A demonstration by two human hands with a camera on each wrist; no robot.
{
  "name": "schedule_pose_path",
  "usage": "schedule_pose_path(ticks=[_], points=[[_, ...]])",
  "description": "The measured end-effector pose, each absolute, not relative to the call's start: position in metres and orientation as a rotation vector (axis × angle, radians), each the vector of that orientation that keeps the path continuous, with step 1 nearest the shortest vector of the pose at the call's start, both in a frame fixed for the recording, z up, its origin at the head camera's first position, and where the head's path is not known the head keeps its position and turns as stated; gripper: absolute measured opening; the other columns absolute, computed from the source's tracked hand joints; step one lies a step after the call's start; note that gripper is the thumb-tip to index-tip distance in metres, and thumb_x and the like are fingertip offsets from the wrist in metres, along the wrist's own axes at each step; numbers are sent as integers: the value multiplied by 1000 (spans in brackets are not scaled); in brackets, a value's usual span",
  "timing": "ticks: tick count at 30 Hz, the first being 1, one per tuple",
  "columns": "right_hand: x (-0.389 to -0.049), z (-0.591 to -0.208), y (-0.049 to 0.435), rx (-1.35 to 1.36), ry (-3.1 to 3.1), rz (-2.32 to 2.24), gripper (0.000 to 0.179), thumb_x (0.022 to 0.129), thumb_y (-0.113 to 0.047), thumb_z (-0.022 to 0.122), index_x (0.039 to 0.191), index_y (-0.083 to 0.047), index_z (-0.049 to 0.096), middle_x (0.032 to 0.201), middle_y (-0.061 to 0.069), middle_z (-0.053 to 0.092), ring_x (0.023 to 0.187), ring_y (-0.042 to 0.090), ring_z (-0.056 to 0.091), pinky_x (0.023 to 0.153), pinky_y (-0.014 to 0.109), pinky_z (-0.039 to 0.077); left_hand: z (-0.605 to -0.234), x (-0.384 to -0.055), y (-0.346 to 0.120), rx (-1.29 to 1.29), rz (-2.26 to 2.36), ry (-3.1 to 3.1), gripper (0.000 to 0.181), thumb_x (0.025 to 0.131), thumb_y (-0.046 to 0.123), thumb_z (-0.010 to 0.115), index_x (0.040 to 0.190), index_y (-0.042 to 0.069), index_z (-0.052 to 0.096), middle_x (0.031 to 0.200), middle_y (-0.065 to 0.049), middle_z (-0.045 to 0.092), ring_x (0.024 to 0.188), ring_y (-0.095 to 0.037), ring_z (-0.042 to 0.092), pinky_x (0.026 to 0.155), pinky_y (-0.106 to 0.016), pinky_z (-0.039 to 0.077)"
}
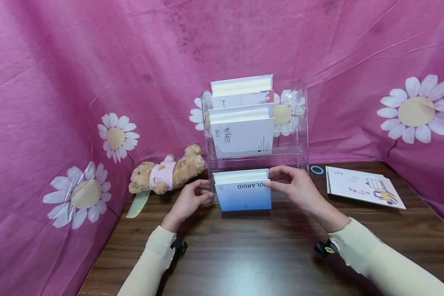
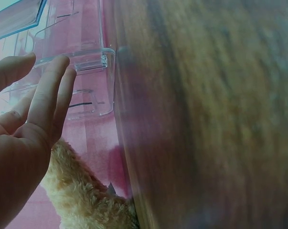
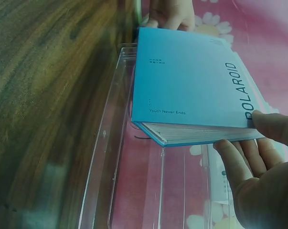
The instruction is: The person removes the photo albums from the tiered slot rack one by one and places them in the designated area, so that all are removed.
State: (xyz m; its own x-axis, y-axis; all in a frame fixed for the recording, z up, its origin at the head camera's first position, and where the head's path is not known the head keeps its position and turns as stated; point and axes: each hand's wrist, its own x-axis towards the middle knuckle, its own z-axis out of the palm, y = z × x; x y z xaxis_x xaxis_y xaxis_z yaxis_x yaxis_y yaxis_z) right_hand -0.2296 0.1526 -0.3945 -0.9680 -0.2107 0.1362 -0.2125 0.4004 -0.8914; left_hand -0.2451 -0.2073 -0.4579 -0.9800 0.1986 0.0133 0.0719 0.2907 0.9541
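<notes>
Blue album is at the lowest tier of the clear rack, so I'd steer it square and slow, right hand pinching its upper right corner, left hand spread loosely by its left side, cover pale-to-blue with dark POLAROID lettering, white page edges showing.

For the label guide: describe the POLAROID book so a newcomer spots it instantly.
On the wooden table stands a clear tiered rack. At its bottom tier, the person's right hand grips one side of the POLAROID book. Its blue front cover sets it apart from the white-covered books above.
</notes>
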Motion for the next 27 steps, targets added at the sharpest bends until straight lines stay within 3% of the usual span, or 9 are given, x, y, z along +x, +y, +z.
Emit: schedule_pose_path(ticks=[9,20,27], points=[[-224,-398,153,387,-2622,1686,35,98,-25,89,127,-7,78,127,15,79,105,9,73,84,18,64,-458,-245,-208,258,1780,2441,45,104,-5,74,147,-6,63,142,-28,70,111,-20,77,92,-27,72],[-212,-405,155,394,-2651,1636,34,97,-29,91,123,-12,80,128,10,80,107,13,70,82,19,61,-457,-245,-207,277,1788,2439,44,104,-6,73,146,-7,63,141,-28,70,118,-32,78,93,-28,72],[-204,-415,157,399,-2662,1619,29,97,-29,90,120,-14,80,126,8,81,112,15,71,86,19,60,-458,-245,-208,279,1777,2453,43,104,-5,73,146,-6,64,140,-28,71,117,-30,78,93,-27,72]])
